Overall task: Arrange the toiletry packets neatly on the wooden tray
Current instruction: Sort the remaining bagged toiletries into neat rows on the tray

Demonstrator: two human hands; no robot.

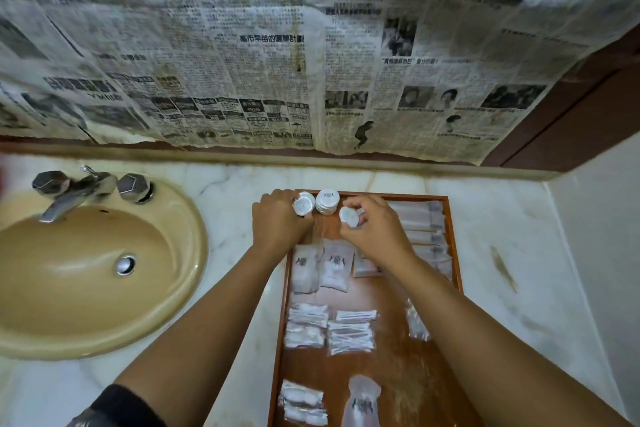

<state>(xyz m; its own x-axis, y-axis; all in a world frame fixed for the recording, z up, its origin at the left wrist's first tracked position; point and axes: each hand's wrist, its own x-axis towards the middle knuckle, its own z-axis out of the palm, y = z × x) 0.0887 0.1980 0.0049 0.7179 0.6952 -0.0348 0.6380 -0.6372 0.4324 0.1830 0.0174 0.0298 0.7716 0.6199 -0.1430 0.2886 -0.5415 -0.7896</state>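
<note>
At the far end of the rectangular brown wooden tray (453, 246), which rests on the pale marbled table (502, 218) just right of the tan oval sink (86, 274), we have both hands over a row of small round white packets. Our left hand (277, 222) has its fingers closed around one round white disc packet (302, 205) at the tray's far-left corner. Our right hand (374, 229) pinches a second round white disc (349, 217) between thumb and fingertips; it sits tilted, and we cannot tell whether it touches the tray. Between the two, a short stack of round white discs (327, 201) stands free against the far rim.

Key relation: the stack lies just left of and beyond the right-hand disc, with the left-hand disc just beside it on the other side. Discs have no long axis, so orientation matters little. The right hand is the nearer one for filling the open spot to the stack's right.

The other items lie in groups: long translucent sachets (420, 218) down the right side, white square pouches (334, 269) mid-tray, clear cotton-swab packets (351, 336) nearer us.
</note>
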